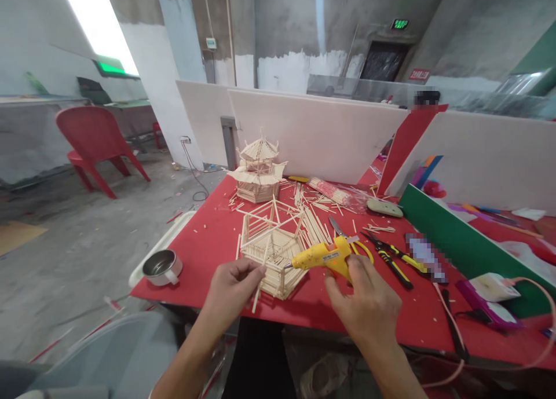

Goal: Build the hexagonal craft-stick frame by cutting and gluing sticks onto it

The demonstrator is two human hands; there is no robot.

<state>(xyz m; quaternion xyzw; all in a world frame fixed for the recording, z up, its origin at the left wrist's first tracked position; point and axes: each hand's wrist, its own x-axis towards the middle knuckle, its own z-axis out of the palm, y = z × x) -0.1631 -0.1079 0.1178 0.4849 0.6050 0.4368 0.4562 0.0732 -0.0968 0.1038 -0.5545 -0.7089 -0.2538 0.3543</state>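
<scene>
A hexagonal pavilion base (pixel 273 245) made of thin wooden sticks stands on the red table, with upright posts and a partial top frame. My left hand (pixel 232 289) is closed at its near left side, pinching a thin wooden stick (pixel 256 302) between thumb and fingers. My right hand (pixel 369 297) is wrapped round the handle of a yellow hot glue gun (pixel 321 256). The gun's nozzle points left and reaches the near rail of the base; whether it touches cannot be made out. A finished-looking stick pagoda (pixel 259 170) with tiered roofs sits behind.
Loose sticks (pixel 315 222) lie beside the base, with bagged sticks (pixel 332 191) behind. Scissors (pixel 336 226), pliers (pixel 393 266) and a computer mouse (pixel 384 208) lie rightward. A metal cup (pixel 163 267) stands at the left edge. A green board (pixel 469 242) borders the right; a cable (pixel 449 318) trails there.
</scene>
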